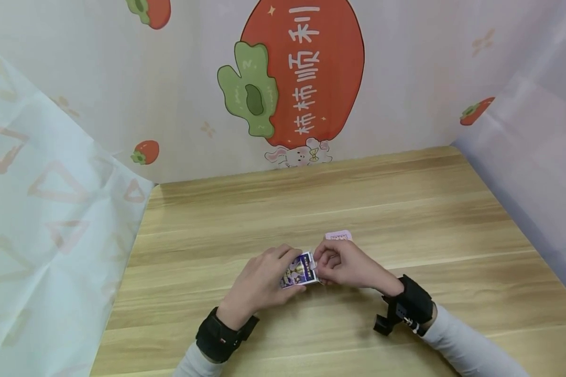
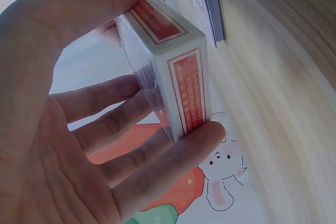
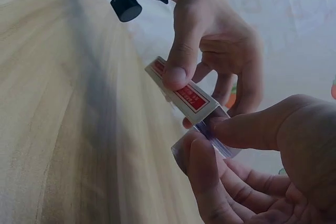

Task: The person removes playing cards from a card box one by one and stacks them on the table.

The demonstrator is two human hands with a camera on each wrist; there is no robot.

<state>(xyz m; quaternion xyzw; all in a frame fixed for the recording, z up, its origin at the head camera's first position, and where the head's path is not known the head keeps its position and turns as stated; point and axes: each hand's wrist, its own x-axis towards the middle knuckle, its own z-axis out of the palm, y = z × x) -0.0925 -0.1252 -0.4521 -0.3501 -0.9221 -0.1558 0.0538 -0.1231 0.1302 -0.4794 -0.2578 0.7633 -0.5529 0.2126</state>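
My left hand (image 1: 266,275) grips a small playing card box (image 1: 299,271) by its edges, thumb on one narrow side and fingers on the opposite one. The box has a dark, colourful printed front; its narrow sides are white with red panels, as the left wrist view shows. At the box's right end, the right hand (image 1: 346,264) pinches the end flap (image 3: 181,156) between thumb and index finger, its other fingers curled loosely. Fingers partly hide that end. Just beyond the right hand lies a stack of playing cards (image 1: 338,235) with pink patterned backs, partly covered by the hand.
The wood-grain table (image 1: 207,220) reaches to a white cloth backdrop (image 1: 184,78) with persimmon prints. Cloth sides stand at left and right. A black camera strap (image 1: 224,335) is on the left wrist and another (image 1: 410,301) on the right.
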